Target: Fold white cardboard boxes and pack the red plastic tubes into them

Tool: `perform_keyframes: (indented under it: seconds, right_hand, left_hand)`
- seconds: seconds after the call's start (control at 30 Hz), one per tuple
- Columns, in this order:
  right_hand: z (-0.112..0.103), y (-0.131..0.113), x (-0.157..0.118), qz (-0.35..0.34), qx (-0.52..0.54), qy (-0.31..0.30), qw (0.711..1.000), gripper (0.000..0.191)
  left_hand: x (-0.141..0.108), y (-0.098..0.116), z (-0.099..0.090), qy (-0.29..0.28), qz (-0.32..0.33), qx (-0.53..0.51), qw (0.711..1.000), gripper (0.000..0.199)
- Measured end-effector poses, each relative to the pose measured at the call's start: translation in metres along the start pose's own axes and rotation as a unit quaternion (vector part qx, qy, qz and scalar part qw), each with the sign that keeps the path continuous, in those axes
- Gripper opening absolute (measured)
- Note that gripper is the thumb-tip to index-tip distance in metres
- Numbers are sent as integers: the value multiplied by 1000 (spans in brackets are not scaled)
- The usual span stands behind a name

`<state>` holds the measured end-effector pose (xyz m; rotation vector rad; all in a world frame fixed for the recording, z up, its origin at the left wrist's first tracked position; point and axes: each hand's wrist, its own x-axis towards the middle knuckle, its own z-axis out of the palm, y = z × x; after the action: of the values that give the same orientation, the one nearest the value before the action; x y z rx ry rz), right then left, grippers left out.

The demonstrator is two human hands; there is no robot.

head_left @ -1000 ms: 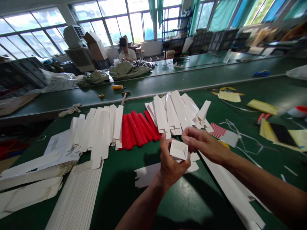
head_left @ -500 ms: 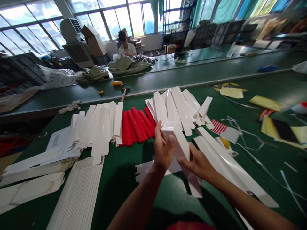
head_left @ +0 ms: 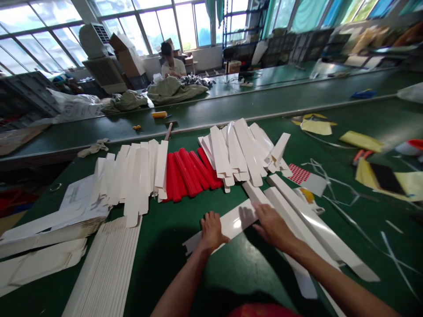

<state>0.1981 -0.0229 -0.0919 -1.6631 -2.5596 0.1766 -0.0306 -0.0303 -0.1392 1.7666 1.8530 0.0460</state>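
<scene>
A flat white card strip (head_left: 236,222) lies slantwise on the green table in front of me. My left hand (head_left: 211,230) rests on its left part, fingers apart. Over its right end is my right hand (head_left: 271,223), fingers stretched out, next to a long white box (head_left: 257,193) that runs under the right forearm. Further right lie more long white boxes (head_left: 310,220). Beyond the hands are red ribbed pieces (head_left: 188,174), between a left group of white boxes (head_left: 137,176) and a right pile of them (head_left: 243,147).
A stack of flat white card (head_left: 105,264) lies at the near left. White straps (head_left: 353,202), a red-dotted sheet (head_left: 299,174) and yellow paper (head_left: 361,141) are on the right. A person (head_left: 172,61) sits beyond the far table, behind a green sack (head_left: 175,90).
The white box piece held up between both hands has been let go and now lies on the right. Both hands have lowered and spread apart onto the flat strip.
</scene>
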Motion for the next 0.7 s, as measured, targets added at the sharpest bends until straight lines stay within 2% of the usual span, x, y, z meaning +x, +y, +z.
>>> perform_keyframes:
  seconds: [0.1, 0.17, 0.23, 0.33, 0.4, 0.47, 0.5, 0.57, 0.63, 0.7]
  right_hand:
    - [24, -29, 9, -116, 52, -84, 988, 91]
    - [43, -44, 18, -168, 50, -96, 980, 110]
    - [58, -54, 29, -209, 57, -84, 973, 116]
    - [64, -59, 46, -247, 81, -41, 965, 104]
    - [57, -56, 54, -266, 104, -14, 958, 95]
    - [45, -50, 60, -253, 145, 16, 956, 93]
    - [37, -48, 61, -234, 171, 31, 957, 93]
    - [23, -45, 63, -200, 223, 52, 953, 88]
    - [10, -47, 64, -194, 270, 56, 941, 81]
    - [0, -52, 65, -196, 316, 46, 927, 71]
  left_hand:
    - [1, 0, -3, -6, -23, -25, 999, 60]
    - [1, -1, -7, -28, -16, -62, 998, 33]
    - [1, -4, -19, -54, 12, -107, 993, 14]
    - [-6, -15, -60, -91, 56, -167, 980, 21]
    - [-16, -32, -101, -118, 75, -203, 969, 37]
    - [-29, -53, -144, -129, 76, -249, 957, 55]
    - [-36, -63, -162, -138, 56, -318, 936, 60]
    - [-48, -78, -184, -95, 52, -417, 902, 65]
    - [-54, -80, -186, -60, 93, -534, 838, 82]
    - [-54, -67, -171, -41, 164, -654, 737, 107]
